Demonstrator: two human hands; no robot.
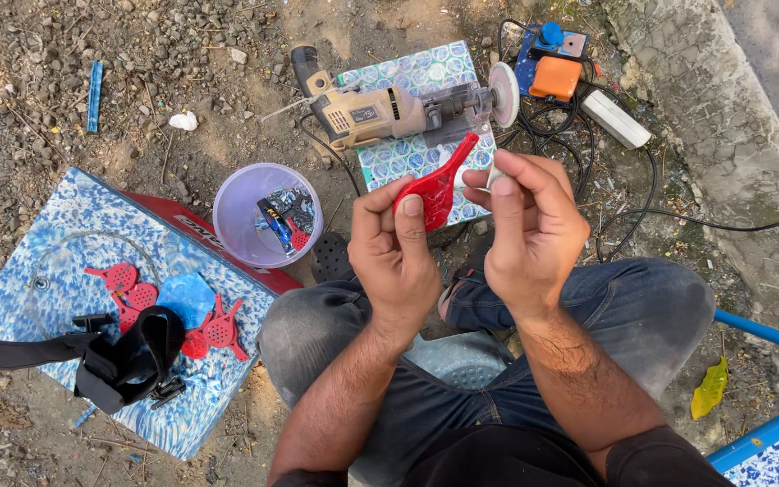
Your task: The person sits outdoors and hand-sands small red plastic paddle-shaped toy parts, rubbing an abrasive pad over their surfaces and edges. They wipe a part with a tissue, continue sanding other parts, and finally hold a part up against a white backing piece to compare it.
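Keep the drill (pixel 371 113), which lies on the patterned tile (pixel 407 153) with its buffing wheel (pixel 503 93) just beyond your hands, well clear of your knuckles; your left hand (pixel 394 257) is closed around the red paddle-shaped piece (pixel 435 188), thumb pressed on its face, so hold that firm; your right hand (pixel 529 230) pinches a small white bit (pixel 492 177) at the fingertips beside the handle; work it gently
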